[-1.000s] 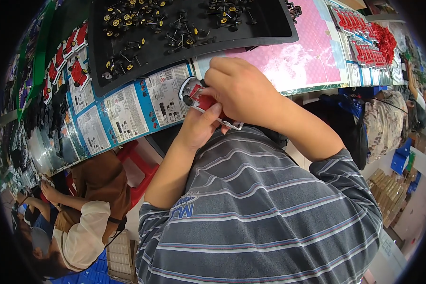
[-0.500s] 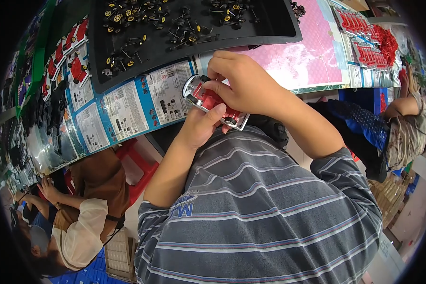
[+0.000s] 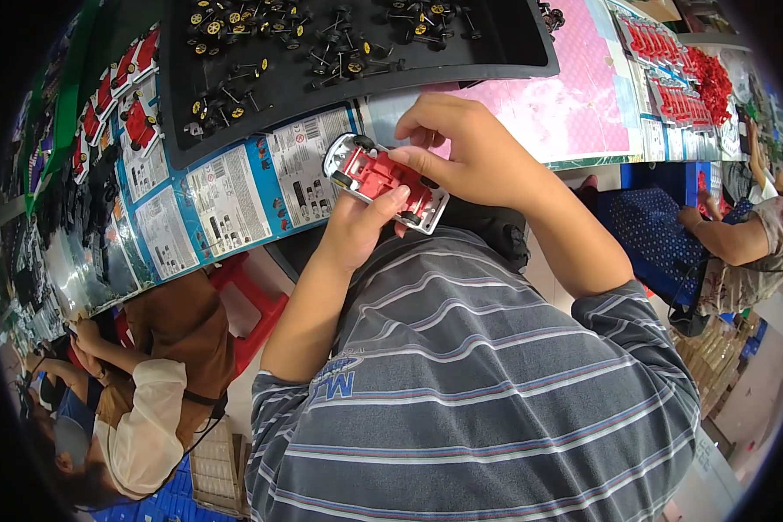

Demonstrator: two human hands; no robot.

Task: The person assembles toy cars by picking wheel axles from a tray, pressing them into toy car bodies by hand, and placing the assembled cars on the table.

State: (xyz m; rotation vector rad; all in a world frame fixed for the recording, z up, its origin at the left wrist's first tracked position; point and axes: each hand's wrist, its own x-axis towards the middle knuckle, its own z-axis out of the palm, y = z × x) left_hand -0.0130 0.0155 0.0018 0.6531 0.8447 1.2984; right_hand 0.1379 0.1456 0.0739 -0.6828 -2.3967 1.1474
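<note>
A toy car point(image 3: 383, 178) with a red underside, white shell and black wheels is held bottom up above my lap, tilted, at the table's near edge. My left hand point(image 3: 358, 228) grips its lower side, the thumb lying across the red underside and the fingers mostly hidden below. My right hand point(image 3: 461, 143) is over the car's far side. Its thumb lies at the car's edge near a wheel, while the bent fingers stand apart from the thumb with nothing visible between them. Beyond is a black tray point(image 3: 322, 97) with many wheel-and-axle sets point(image 3: 235, 104), some with yellow hubs.
Several red-and-white car parts point(image 3: 139, 124) lie left of the tray, near black parts point(image 3: 65, 209). Printed sheets point(image 3: 226, 204) cover the table. At right are a pink surface point(image 3: 574, 104), rows of red parts point(image 3: 679, 100) and a red pile point(image 3: 710, 83). People sit on both sides.
The car has shifted slightly left and turned, showing more of its red underside. My right fingers have lifted off it and spread from the thumb. Both neighbouring people have moved their arms.
</note>
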